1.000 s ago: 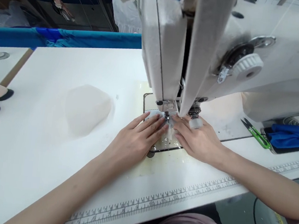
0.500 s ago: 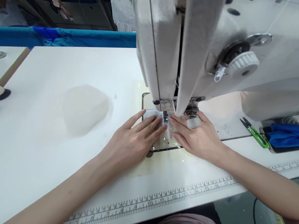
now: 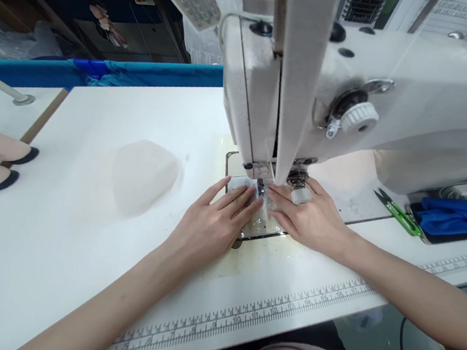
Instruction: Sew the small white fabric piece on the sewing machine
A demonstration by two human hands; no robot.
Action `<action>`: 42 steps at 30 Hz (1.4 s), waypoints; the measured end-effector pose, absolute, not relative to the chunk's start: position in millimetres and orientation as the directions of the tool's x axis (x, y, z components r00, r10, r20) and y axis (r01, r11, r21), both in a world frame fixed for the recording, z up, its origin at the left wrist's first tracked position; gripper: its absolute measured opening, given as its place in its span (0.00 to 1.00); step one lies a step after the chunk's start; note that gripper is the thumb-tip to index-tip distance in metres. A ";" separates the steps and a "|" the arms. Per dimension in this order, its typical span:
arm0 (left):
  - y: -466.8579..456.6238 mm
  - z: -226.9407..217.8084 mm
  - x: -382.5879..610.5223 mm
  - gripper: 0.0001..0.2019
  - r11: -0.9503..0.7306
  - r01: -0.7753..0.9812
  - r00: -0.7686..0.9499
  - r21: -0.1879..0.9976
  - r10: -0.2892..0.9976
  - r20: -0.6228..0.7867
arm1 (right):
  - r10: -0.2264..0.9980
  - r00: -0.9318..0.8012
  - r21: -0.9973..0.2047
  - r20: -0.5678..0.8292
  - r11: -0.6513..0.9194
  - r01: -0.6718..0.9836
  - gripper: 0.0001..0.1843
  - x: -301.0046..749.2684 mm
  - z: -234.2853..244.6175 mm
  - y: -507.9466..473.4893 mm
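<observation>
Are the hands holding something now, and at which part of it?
Nothing is gripped. The left hand and right hand lie flat, fingertips pressing the small pale fabric piece, one on each side of the presser foot.

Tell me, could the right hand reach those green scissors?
Probably yes. The right hand rests at the sewing machine, and only bare table lies between it and the scissors, out in the open.

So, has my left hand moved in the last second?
No. The left hand lies flat with its fingertips beside the presser foot on the needle plate, as before; only the camera view shifted.
</observation>
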State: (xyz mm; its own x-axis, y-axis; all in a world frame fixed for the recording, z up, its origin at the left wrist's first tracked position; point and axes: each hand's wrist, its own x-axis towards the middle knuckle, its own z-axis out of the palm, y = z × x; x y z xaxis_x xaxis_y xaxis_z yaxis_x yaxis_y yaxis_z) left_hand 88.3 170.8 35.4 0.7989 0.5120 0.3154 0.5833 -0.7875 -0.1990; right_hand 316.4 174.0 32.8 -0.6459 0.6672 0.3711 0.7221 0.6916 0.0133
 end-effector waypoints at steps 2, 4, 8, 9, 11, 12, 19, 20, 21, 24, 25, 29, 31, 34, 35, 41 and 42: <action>170.4 35.5 88.4 0.19 -0.785 0.591 0.793 -0.186 0.522 0.314 | 0.670 -0.642 0.004 0.373 0.691 0.723 0.16 316.5 32.6 174.2; 170.1 35.5 88.5 0.20 -0.783 0.597 0.787 -0.173 0.530 0.315 | 0.674 -0.639 0.000 0.369 0.688 0.726 0.16 316.8 32.6 174.5; 170.5 33.7 87.7 0.20 -0.782 0.597 0.789 -0.181 0.530 0.312 | 0.647 -0.650 0.023 0.399 0.702 0.712 0.15 317.6 32.7 174.3; 170.8 33.0 87.4 0.20 -0.781 0.596 0.790 -0.187 0.528 0.313 | 0.625 -0.661 0.030 0.415 0.717 0.697 0.15 317.6 32.7 173.9; 171.2 31.7 86.7 0.20 -0.780 0.595 0.790 -0.194 0.522 0.322 | 0.577 -0.685 0.033 0.445 0.754 0.656 0.15 317.4 32.6 172.6; 171.2 31.2 86.4 0.20 -0.782 0.592 0.791 -0.197 0.517 0.326 | 0.558 -0.693 0.030 0.456 0.768 0.639 0.16 317.3 32.3 171.9; 165.9 33.7 86.7 0.20 -0.778 0.591 0.792 -0.214 0.508 0.338 | 0.466 -0.724 0.040 0.508 0.828 0.560 0.14 319.1 28.3 168.1; 165.0 34.3 86.7 0.19 -0.781 0.588 0.794 -0.213 0.506 0.336 | 0.457 -0.726 0.035 0.514 0.834 0.550 0.14 319.4 27.9 167.8; 164.5 34.7 86.6 0.19 -0.783 0.584 0.796 -0.212 0.503 0.337 | 0.452 -0.725 0.027 0.520 0.839 0.543 0.13 319.7 27.5 167.5; 164.2 34.6 86.5 0.18 -0.795 0.573 0.801 -0.202 0.490 0.345 | 0.458 -0.720 0.000 0.520 0.844 0.536 0.12 320.4 27.0 166.7; 164.4 34.3 86.5 0.18 -0.797 0.571 0.801 -0.198 0.488 0.347 | 0.460 -0.721 -0.009 0.518 0.846 0.533 0.12 320.6 26.8 166.6; 164.9 33.1 86.5 0.18 -0.795 0.575 0.796 -0.196 0.488 0.357 | 0.468 -0.725 -0.036 0.506 0.851 0.524 0.13 321.6 25.8 166.2; 164.6 33.0 86.5 0.18 -0.790 0.582 0.791 -0.194 0.494 0.362 | 0.473 -0.727 -0.043 0.498 0.850 0.525 0.14 321.8 25.1 166.0; 164.4 33.5 86.4 0.18 -0.785 0.590 0.785 -0.187 0.504 0.361 | 0.478 -0.728 -0.035 0.492 0.846 0.532 0.15 321.8 24.2 165.5; 164.5 33.7 86.4 0.18 -0.785 0.592 0.783 -0.184 0.505 0.363 | 0.478 -0.727 -0.030 0.492 0.844 0.535 0.15 321.7 24.1 165.3; 166.4 33.9 87.4 0.19 -0.786 0.597 0.776 -0.163 0.514 0.365 | 0.476 -0.725 -0.018 0.498 0.841 0.541 0.15 320.8 24.9 165.4; 166.8 33.7 87.6 0.19 -0.786 0.598 0.775 -0.156 0.517 0.365 | 0.478 -0.724 -0.013 0.497 0.838 0.545 0.15 320.6 25.2 165.5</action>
State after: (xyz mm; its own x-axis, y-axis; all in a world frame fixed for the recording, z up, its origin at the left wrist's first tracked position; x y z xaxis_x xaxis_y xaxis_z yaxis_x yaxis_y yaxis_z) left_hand 87.6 166.8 33.7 0.7745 0.5168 0.3647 0.5980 -0.7862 -0.1560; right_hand 320.6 165.5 25.2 -0.7239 0.4780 0.4974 0.5448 0.8384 -0.0127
